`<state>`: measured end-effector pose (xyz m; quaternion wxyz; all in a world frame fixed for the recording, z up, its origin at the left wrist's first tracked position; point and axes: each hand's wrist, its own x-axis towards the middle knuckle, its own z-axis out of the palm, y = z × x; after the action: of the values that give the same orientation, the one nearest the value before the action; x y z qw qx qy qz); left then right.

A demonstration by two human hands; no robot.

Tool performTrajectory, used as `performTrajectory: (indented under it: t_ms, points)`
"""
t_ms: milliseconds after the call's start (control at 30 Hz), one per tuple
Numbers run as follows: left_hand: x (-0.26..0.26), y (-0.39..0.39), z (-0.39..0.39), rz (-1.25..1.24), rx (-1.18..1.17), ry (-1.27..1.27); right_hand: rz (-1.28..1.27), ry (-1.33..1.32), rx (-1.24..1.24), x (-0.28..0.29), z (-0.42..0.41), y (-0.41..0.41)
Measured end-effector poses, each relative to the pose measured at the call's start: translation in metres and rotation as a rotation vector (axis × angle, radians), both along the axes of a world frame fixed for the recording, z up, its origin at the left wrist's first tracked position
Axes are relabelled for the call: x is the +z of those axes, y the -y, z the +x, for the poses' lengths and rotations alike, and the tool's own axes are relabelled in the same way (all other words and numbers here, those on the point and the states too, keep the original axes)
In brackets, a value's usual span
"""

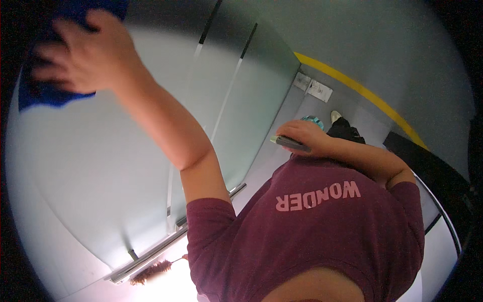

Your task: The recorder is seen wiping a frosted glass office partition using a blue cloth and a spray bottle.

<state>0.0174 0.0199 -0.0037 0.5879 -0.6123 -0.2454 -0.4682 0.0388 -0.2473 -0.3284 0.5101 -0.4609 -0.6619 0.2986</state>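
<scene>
My left hand (85,53) is raised at the upper left, fingers spread and blurred, over a bright blue cloth (56,96). The cloth lies against a frosted glass panel (124,151), and part of it runs into the dark rim of the view. Down at my waist, my right hand (307,134) grips a flat dark grey object (292,144) with a pale green end. What this object is cannot be made out. A round teal patterned thing (313,120) shows just beyond that hand, mostly covered by it.
Along the glass runs a long metal bar handle (151,253), with a brown fluffy duster (153,271) near it. Pale metal plates (320,90) sit at the glass's lower edge. A yellow line (354,85) curves across the grey floor (377,45). A black structure (419,158) stands at right.
</scene>
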Motion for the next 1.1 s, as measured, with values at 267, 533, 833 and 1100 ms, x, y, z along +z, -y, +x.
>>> performTrajectory:
  t_ms: [267, 533, 833, 1100]
  points:
    - [-0.173, 0.023, 0.060, -0.680, -0.045, -0.563, 0.012, -0.033, -0.028, -0.001, 0.012, 0.003]
    - [-0.335, 0.025, 0.001, -0.937, -0.044, -0.873, 0.016, 0.005, 0.022, -0.001, 0.000, 0.007]
    - [-0.395, 0.059, -0.106, -1.196, 0.068, -0.975, -0.006, 0.042, 0.039, 0.003, -0.010, 0.011]
    - [-0.390, 0.083, -0.198, -1.283, 0.025, -0.783, 0.036, 0.139, 0.132, 0.010, -0.032, 0.009]
